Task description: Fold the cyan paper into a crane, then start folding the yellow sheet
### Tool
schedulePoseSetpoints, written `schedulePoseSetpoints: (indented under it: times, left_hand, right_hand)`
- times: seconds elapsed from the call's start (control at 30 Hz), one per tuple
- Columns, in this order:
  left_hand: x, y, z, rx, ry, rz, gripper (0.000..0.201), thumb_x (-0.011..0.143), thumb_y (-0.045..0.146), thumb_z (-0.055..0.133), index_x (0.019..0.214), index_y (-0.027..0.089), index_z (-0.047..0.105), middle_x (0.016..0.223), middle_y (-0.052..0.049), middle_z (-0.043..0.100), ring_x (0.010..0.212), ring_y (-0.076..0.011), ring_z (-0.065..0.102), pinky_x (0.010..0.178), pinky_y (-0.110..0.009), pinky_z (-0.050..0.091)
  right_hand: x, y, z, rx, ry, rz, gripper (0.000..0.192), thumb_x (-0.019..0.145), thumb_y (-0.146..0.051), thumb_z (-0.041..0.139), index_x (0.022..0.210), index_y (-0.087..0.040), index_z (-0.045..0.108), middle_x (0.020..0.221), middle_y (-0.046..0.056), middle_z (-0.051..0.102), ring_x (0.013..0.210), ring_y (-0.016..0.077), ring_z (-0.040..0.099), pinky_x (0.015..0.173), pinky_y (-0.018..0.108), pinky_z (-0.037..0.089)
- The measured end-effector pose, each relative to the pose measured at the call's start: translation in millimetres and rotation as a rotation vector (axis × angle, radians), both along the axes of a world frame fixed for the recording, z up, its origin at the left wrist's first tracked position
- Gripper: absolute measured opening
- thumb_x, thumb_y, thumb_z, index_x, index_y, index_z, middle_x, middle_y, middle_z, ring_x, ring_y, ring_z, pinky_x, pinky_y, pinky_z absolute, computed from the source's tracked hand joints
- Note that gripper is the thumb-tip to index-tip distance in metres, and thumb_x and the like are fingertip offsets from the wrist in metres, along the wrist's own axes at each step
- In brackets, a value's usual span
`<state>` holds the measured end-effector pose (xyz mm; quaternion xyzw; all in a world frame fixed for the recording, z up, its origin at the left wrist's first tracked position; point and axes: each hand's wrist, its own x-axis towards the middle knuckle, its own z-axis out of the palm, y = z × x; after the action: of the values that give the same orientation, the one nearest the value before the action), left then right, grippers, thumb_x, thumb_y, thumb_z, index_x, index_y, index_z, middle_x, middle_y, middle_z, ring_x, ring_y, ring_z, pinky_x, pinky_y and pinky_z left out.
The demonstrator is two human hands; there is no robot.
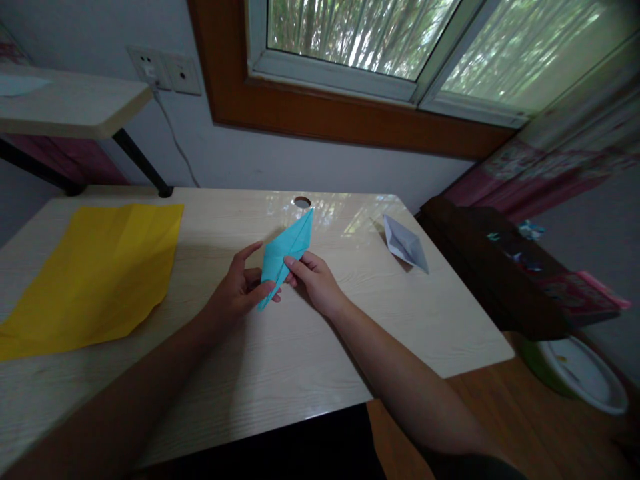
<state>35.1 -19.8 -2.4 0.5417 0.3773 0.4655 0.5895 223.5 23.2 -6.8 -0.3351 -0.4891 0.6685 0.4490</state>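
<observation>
At the far left a yellow sheet (95, 273) lies flat on the surface (310, 347), well apart from the hands. The left hand (235, 290) pinches the lower tip of the blue folded paper (286, 257) with thumb and fingers; the right hand (313, 280) pinches its right edge just beside. The paper is lifted near the middle of the surface, with its long point toward the window. To crease well, I think both hands should keep the edges matched and press along the fold slowly. To the right stands a white paper boat (405, 243), near the surface's right edge; bare room remains in front of the hands.
</observation>
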Motion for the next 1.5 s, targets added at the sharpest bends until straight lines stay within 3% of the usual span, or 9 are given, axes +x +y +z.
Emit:
schedulePoseSetpoints:
  times: [0.13,0.27,0.43,0.63,0.77,1.1,1.37,1.5]
  left_hand:
    - [-2.5,1.1,2.3,-0.001,-0.007,0.120,0.044,0.099,0.050,0.055,0.135,0.024,0.050,0.095,-0.003,0.073,0.079,-0.0174,0.072,0.070,-0.031,0.059]
    - [-4.6,4.4,-0.1,-0.017,-0.022,0.220,0.033,0.100,0.050,0.054,0.118,0.024,0.061,0.105,-0.003,0.071,0.090,-0.0176,0.070,0.079,-0.032,0.059]
    - [-6.7,7.2,-4.9,-0.031,0.038,0.185,0.037,0.094,0.050,0.064,0.121,0.024,0.060,0.108,-0.003,0.071,0.091,-0.0180,0.069,0.080,-0.032,0.060]
    - [-6.1,8.4,-4.0,-0.085,-0.067,0.187,0.030,0.100,0.050,0.055,0.111,0.023,0.064,0.102,-0.003,0.072,0.084,-0.0164,0.070,0.076,-0.031,0.060]
    - [-6.1,9.0,-4.1,-0.102,-0.061,0.136,0.034,0.096,0.053,0.060,0.106,0.020,0.065,0.096,-0.004,0.073,0.081,-0.0179,0.070,0.076,-0.033,0.061]
    - [-8.1,9.0,-1.9,-0.040,0.045,0.119,0.039,0.088,0.053,0.071,0.108,0.020,0.067,0.099,-0.005,0.072,0.085,-0.0192,0.070,0.076,-0.032,0.061]
    - [-7.3,10.2,-2.0,-0.055,-0.003,0.017,0.049,0.087,0.055,0.070,0.118,0.018,0.060,0.092,-0.006,0.072,0.074,-0.0193,0.072,0.068,-0.034,0.063]
    - [-7.5,8.3,-2.9,-0.057,-0.039,0.041,0.057,0.093,0.052,0.064,0.138,0.023,0.045,0.085,0.000,0.068,0.070,-0.0159,0.068,0.067,-0.031,0.062]
  right_hand:
    - [0.5,1.5,-5.2,0.006,-0.017,0.047,0.035,0.084,-0.049,0.075,0.075,-0.019,0.059,0.062,-0.005,0.054,0.058,0.0105,0.047,0.061,0.027,0.035]
    - [2.2,1.7,-6.6,0.013,-0.095,0.093,0.039,0.083,-0.053,0.075,0.074,-0.019,0.060,0.063,-0.004,0.056,0.059,0.0111,0.048,0.060,0.026,0.036]
    - [4.4,1.3,-5.8,0.031,-0.166,0.120,0.039,0.082,-0.056,0.075,0.075,-0.019,0.062,0.066,-0.002,0.058,0.061,0.0121,0.050,0.061,0.026,0.038]
    - [4.6,0.7,-4.5,0.039,-0.160,0.122,0.038,0.083,-0.054,0.074,0.075,-0.019,0.062,0.064,-0.003,0.057,0.060,0.0119,0.050,0.061,0.027,0.038]
    - [4.3,0.0,-1.6,0.030,-0.151,0.133,0.039,0.082,-0.055,0.075,0.073,-0.019,0.062,0.064,-0.003,0.056,0.060,0.0117,0.049,0.061,0.027,0.038]
    - [4.5,1.4,-3.8,0.054,-0.190,0.164,0.042,0.084,-0.059,0.072,0.076,-0.019,0.063,0.066,-0.002,0.057,0.061,0.0119,0.051,0.061,0.026,0.039]
    - [4.2,0.5,-1.8,0.058,-0.218,0.148,0.043,0.084,-0.060,0.071,0.075,-0.019,0.060,0.066,-0.002,0.058,0.060,0.0117,0.051,0.059,0.026,0.038]
    - [4.7,0.4,-1.0,0.082,-0.244,0.156,0.043,0.085,-0.058,0.070,0.073,-0.019,0.059,0.065,-0.002,0.058,0.060,0.0115,0.050,0.058,0.025,0.037]
